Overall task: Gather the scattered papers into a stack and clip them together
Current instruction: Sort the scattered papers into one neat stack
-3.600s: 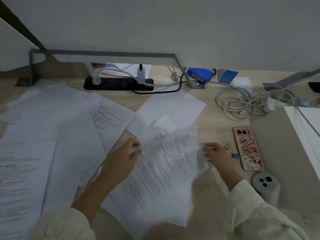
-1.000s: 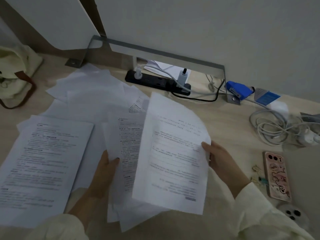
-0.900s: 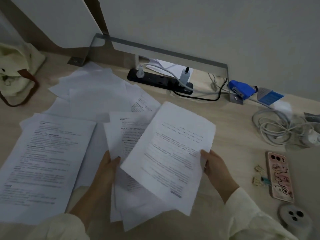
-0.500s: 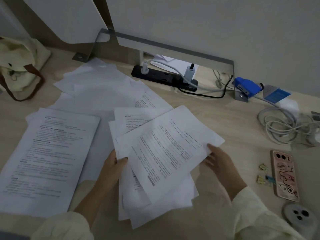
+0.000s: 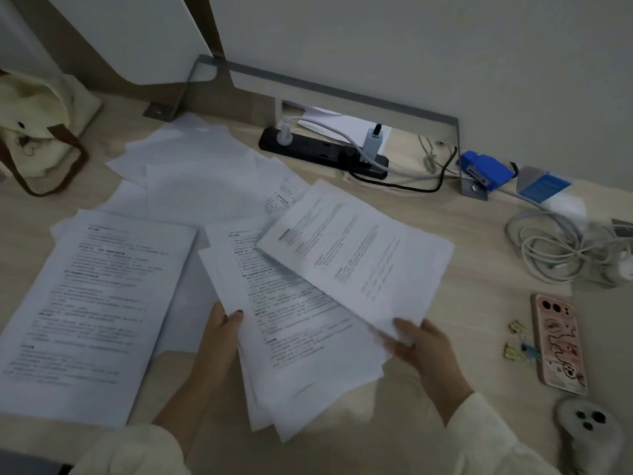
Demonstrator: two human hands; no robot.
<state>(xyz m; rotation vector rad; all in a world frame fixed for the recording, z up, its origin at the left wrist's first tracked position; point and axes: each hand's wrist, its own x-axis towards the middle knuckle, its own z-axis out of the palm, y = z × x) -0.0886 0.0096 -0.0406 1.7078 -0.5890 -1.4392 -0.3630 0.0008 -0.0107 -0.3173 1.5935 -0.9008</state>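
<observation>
- My left hand [image 5: 219, 341] pinches left edge of the gathered stack [image 5: 301, 337], mid-desk near front edge.
- Right hand [image 5: 423, 347] fingers closed on top sheet [image 5: 359, 255] corner.
- Binder clips [image 5: 517, 341] lie by phone [image 5: 558, 342], right side of desk [image 5: 462, 217].

The tabletop [image 5: 445, 234] was pale wood with a smooth, matt top. The papers [image 5: 298, 320] were thin white sheets, not shiny. The bag [image 5: 37, 132] was soft cream cloth. The frame [image 5: 342, 94] was dull grey metal. The phone [image 5: 556, 341] had a glossy pink plastic back. The cables [image 5: 548, 248] looked like smooth white plastic.
</observation>
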